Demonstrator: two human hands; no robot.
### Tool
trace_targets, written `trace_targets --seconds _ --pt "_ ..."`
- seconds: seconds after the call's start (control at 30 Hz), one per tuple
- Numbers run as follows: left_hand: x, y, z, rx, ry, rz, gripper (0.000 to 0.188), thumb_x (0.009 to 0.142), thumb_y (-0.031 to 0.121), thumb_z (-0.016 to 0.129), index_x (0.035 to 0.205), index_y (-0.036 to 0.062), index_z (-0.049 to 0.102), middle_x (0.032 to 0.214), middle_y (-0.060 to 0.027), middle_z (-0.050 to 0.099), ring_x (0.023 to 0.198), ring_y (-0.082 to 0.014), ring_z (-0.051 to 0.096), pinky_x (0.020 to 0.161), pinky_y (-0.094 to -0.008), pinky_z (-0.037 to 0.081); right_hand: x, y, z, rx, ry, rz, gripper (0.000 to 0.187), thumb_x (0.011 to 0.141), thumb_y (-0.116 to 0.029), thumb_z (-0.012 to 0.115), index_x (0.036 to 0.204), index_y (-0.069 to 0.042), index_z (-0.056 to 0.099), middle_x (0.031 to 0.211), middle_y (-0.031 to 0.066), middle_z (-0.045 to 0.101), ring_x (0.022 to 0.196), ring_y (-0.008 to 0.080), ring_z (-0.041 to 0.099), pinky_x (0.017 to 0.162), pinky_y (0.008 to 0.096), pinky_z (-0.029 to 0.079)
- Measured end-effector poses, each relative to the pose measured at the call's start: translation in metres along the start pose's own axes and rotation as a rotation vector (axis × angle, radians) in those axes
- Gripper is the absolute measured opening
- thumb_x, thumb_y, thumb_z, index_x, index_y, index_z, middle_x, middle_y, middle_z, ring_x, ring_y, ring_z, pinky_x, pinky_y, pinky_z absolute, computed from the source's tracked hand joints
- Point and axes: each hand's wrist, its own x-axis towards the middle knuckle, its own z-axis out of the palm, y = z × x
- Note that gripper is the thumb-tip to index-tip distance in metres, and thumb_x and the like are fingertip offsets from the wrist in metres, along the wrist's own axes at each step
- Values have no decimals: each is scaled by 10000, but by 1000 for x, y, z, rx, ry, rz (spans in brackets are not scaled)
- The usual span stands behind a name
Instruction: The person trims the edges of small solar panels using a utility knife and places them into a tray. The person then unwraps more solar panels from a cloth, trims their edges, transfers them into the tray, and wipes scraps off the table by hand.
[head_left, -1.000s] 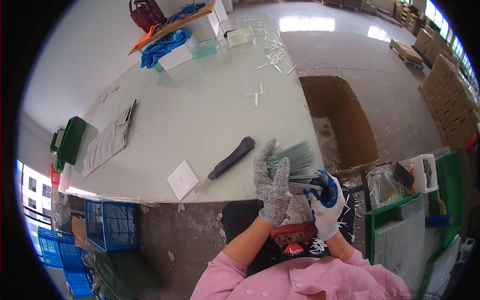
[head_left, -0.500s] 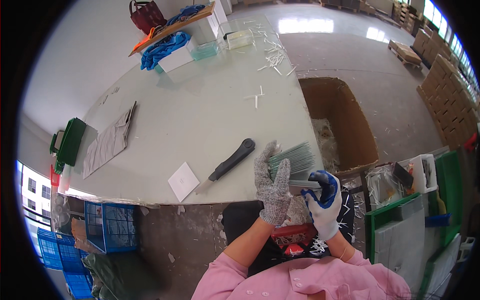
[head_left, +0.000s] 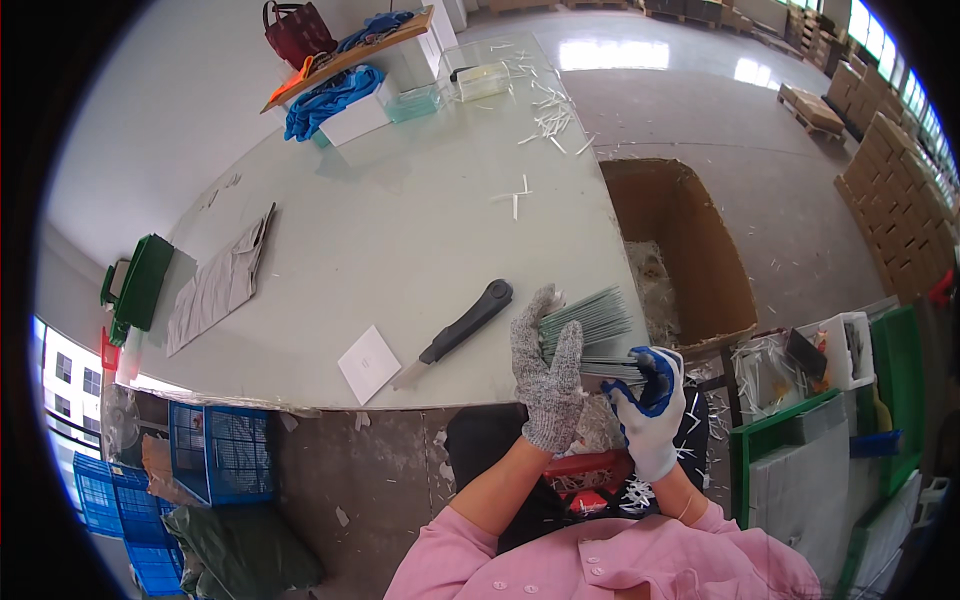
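Observation:
My left hand [head_left: 546, 372], in a grey knit glove, grips a fanned bundle of thin grey-green strips [head_left: 592, 322] over the near right corner of the pale table [head_left: 400, 230]. My right hand [head_left: 650, 405], in a white glove with blue palm, holds the bundle's near end from the right. A black-handled knife [head_left: 460, 330] lies on the table just left of my left hand, blade toward me. A small white square card [head_left: 368, 363] lies beside the blade.
An open cardboard box [head_left: 680, 240] stands on the floor right of the table. Grey cardboard sheets [head_left: 215, 285] and a green tray [head_left: 140, 280] sit at the table's left. Blue crates [head_left: 220, 450] stand below. White strips [head_left: 545, 115], blue cloth [head_left: 325, 95] and boxes lie at the far end.
Both hands stay on the bundle at the table corner; they have shifted only slightly. The knife and card have not moved.

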Motion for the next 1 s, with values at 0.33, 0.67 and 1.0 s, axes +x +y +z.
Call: trace_targets --seconds 0.33,0.67,1.0 --pt "0 2 -2 87 -21 38 476 905 88 603 1348 20 442 1259 -114 505 1177 -194 487 1021 -328 378 5 -8 4 96 -71 85 659 695 24 742 1298 9 478 1105 77 555 998 144 547 918 281 445" --pt "2 -3 -2 50 -28 35 465 916 103 593 1348 26 439 1263 -117 498 1177 -194 484 1022 -326 375 9 -6 2 60 -90 84 565 686 7 754 1194 -1 506 1075 76 549 995 152 547 909 285 451" --pt "3 4 1 -11 7 -43 469 918 99 592 1357 39 435 1283 -105 489 1192 -193 476 1010 -323 390 8 -11 10 109 -44 102 682 685 31 756 1294 8 450 1131 105 583 1004 169 589 919 293 466"
